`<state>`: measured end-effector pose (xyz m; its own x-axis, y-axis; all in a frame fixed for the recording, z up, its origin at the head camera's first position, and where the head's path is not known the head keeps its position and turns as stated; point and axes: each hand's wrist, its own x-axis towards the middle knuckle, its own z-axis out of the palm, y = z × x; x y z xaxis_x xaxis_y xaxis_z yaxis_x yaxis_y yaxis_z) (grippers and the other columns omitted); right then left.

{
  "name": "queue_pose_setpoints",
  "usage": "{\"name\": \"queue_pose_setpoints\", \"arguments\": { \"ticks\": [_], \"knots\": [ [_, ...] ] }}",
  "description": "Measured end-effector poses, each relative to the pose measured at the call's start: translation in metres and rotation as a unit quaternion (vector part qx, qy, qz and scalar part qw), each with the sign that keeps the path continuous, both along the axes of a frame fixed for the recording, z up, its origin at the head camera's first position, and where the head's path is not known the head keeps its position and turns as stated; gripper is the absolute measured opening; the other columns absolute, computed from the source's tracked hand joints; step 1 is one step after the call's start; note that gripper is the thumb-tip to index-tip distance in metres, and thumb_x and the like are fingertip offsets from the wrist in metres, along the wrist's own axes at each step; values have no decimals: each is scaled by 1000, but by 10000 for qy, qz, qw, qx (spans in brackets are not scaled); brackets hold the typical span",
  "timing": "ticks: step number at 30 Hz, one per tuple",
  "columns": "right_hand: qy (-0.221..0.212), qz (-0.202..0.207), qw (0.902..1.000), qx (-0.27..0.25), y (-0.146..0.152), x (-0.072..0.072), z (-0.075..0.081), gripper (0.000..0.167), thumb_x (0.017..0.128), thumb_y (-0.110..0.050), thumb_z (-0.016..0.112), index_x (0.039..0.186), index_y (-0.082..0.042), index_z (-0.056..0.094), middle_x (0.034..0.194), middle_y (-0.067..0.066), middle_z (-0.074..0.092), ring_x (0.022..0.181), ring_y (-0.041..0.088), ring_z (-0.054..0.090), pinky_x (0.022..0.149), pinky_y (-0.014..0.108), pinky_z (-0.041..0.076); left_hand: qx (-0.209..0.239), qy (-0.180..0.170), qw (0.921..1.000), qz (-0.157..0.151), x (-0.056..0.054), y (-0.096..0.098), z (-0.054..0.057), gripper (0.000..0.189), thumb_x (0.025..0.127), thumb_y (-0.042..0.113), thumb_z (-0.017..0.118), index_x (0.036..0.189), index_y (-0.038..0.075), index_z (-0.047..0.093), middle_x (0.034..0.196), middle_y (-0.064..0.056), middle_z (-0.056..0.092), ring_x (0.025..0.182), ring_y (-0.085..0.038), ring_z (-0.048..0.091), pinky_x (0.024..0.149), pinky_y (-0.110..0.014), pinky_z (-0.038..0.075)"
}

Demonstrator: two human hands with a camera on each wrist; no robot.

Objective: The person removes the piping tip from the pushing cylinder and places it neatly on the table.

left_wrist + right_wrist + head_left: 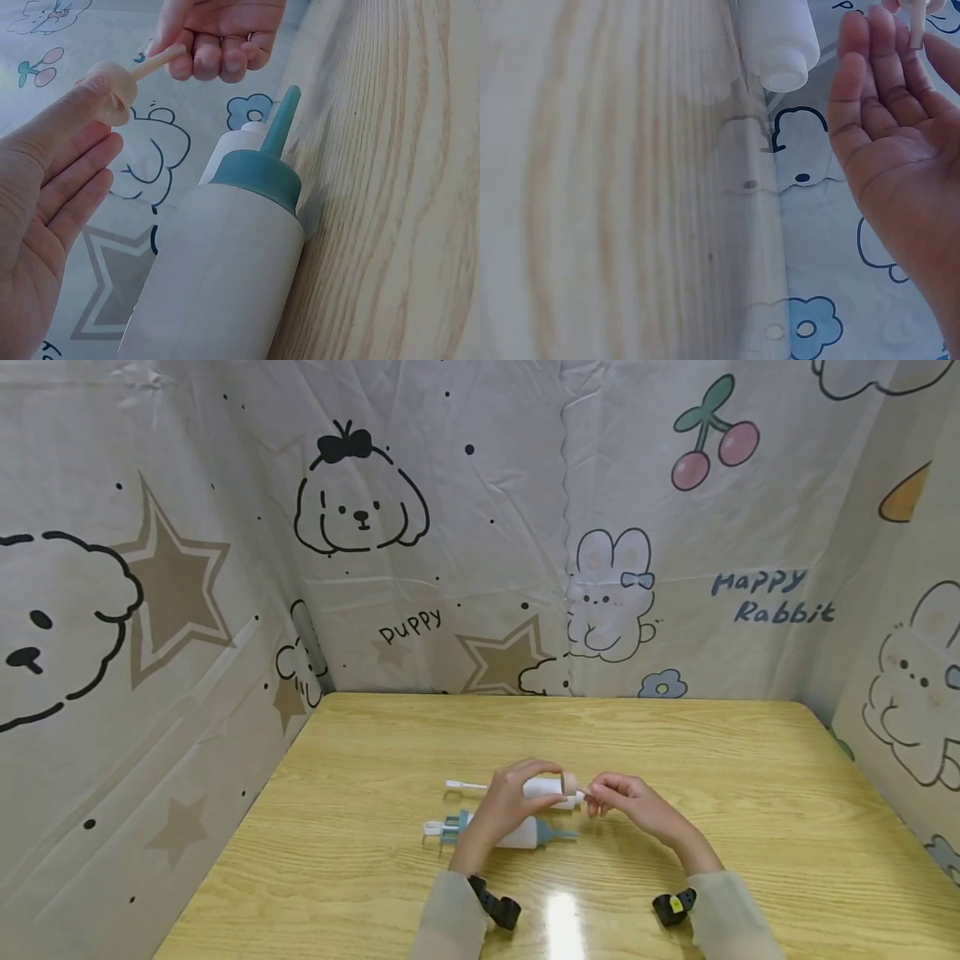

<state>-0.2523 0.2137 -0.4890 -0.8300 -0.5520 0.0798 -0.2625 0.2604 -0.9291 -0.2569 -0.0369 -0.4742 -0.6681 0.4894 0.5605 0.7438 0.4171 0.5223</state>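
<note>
My left hand (512,797) holds a beige nozzle cap (112,94) by its wide collar, thumb on one side and fingers on the other. At the cap's thin spout, my right hand (636,800) pinches the tip with thumb and forefinger. Its other fingers are loosely bent. Beneath the left hand, a white bottle (780,45) with a bare, narrow neck lies on its side, partly hidden in the head view. Nearer the person lies a second white bottle (217,262) with a teal nozzle top (259,176), its body partly covered by the left wrist.
Both bottles lie on a wood-grain table (360,752). A teal frame (453,828) with a white loop handle (432,828) is at the nozzled bottle's left end. A white rod (465,787) sticks out left of the left hand. Printed cloth (480,568) surrounds the table.
</note>
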Motion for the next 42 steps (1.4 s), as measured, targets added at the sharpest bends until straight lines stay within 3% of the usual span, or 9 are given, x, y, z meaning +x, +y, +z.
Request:
{"name": "queue_pose_setpoints", "arguments": {
  "ticks": [5, 14, 20, 28, 37, 42],
  "knots": [
    [-44, 11, 10000, -51, 0, 1, 1, 40, 107, -23, 39, 105, 14, 54, 84, 0, 63, 82, 34, 58, 78, 34, 52, -5, -102, 9999, -30, 1, 0, 0, 35, 84, 19, 76, 115, 6, 69, 115, -7, 72, 107, -20, 69, 92, -30, 57],
    [163, 154, 9997, -59, -8, 1, 3, 32, 107, -20, 39, 93, 4, 56, 79, 17, 57, 76, 36, 54, 73, 32, 49, -164, -153, 9997, -43, 4, 1, -2, 33, 82, 23, 78, 112, 10, 72, 111, -4, 74, 104, -17, 70, 91, -26, 57],
    [174, 250, 9995, -72, -11, 2, 4, 33, 107, -18, 39, 95, 8, 55, 79, 19, 56, 75, 35, 54, 73, 35, 49, -159, -34, 9998, -60, 5, 1, -4, 33, 81, 22, 78, 111, 9, 73, 110, -5, 75, 102, -17, 71, 91, -24, 57],
    [138, 250, 9995, -108, -14, 1, 3, 31, 107, -19, 39, 92, 3, 56, 78, 12, 58, 77, 36, 54, 74, 33, 49, -53, 281, 9994, -202, 4, -2, -7, 32, 79, 20, 79, 109, 8, 75, 103, -7, 77, 94, -16, 74, 85, -17, 57],
    [274, -249, 9993, -65, -18, 3, 4, 30, 107, -21, 39, 97, 0, 58, 86, 17, 58, 79, 29, 55, 74, 36, 49, 79, 315, 9995, -31, 4, -1, -8, 33, 79, 21, 79, 108, 8, 76, 102, -7, 77, 93, -16, 74, 84, -18, 57],
    [299, -410, 9986, -154, -25, 5, 5, 25, 105, -19, 46, 110, 0, 61, 94, 9, 62, 82, 18, 59, 75, 31, 53, 171, 309, 9993, 113, 5, 1, -8, 32, 78, 21, 79, 107, 7, 76, 101, -8, 77, 92, -17, 75, 82, -19, 58]
  ]
}}
